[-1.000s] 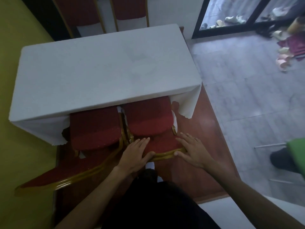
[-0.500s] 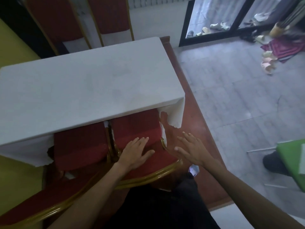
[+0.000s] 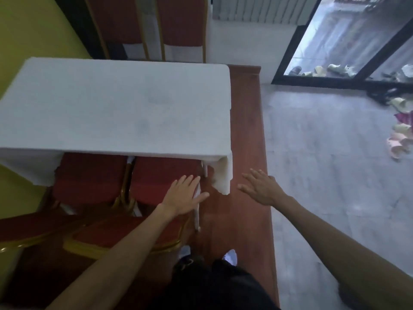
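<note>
Black trousers (image 3: 223,285) and a pale shoe (image 3: 230,257) sit nearest, behind both wrists, on a strip of brown wooden floor (image 3: 243,135). Under the left forearm is the gold-framed back of the red chair (image 3: 156,175). Its seat runs forward beneath the palm and is tucked under the table edge.

The left hand (image 3: 183,195) is flat and wide, with straight fingers spread over the right edge of the seat and nothing held. I cannot tell whether the palm touches the upholstery. Just below its thumb, a white chair leg (image 3: 197,217) drops to the wood.

The right hand (image 3: 260,187) is also wide open and empty. It hovers over the wooden strip, clear of the chair, with the thumb pointing toward the left hand. Between the two thumbs and slightly ahead, a corner of white tablecloth (image 3: 222,175) hangs down.

On the little-finger side of the left hand, a second red chair (image 3: 89,175) stands close beside the first. Beyond the fingertips of the left hand lies the cloth-covered table (image 3: 111,108).

Farther past it, two more red chairs (image 3: 181,21) stand at the wall. Far out on the little-finger side of the right hand is grey tile (image 3: 324,153), with pale slippers (image 3: 400,139) on it, and a glass door (image 3: 357,41).
</note>
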